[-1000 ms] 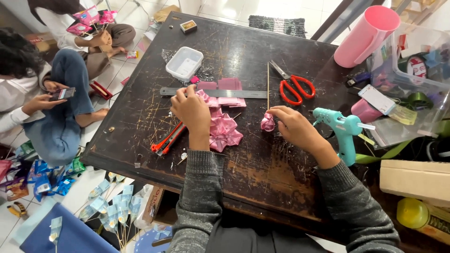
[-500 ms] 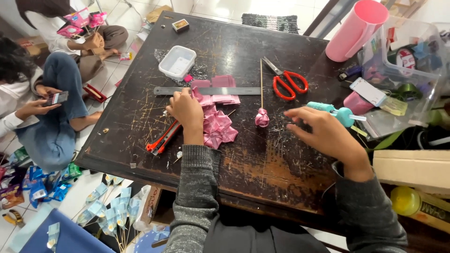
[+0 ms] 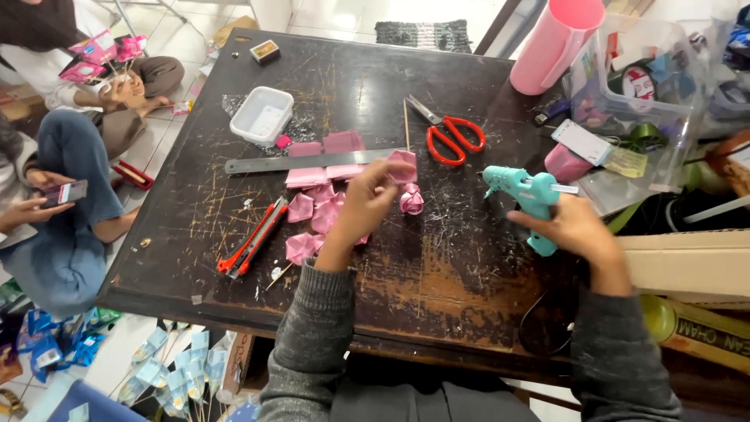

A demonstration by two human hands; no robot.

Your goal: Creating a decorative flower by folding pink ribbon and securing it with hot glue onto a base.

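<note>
The dark, scratched worktable (image 3: 437,289) carries craft work part done. Largest item in hand: a teal glue gun (image 3: 525,195), gripped by its handle in the right hand (image 3: 574,228), fingers closed round it, nozzle pointing toward the table centre. The left hand (image 3: 366,205) is closed on a pink foil piece (image 3: 404,166), pinched at the fingertips above the steel ruler (image 3: 312,162). Finished so far, by appearance: a cluster of folded pink petals (image 3: 312,219) beside the left hand, and one small rolled pink bud (image 3: 412,202) on a thin wooden stick (image 3: 406,125). Flat pink squares (image 3: 324,144) remain unfolded by the ruler. Judged: gluing petals to the bud is barely begun. Red scissors (image 3: 453,137) and an orange utility knife (image 3: 254,238) lie idle.
</note>
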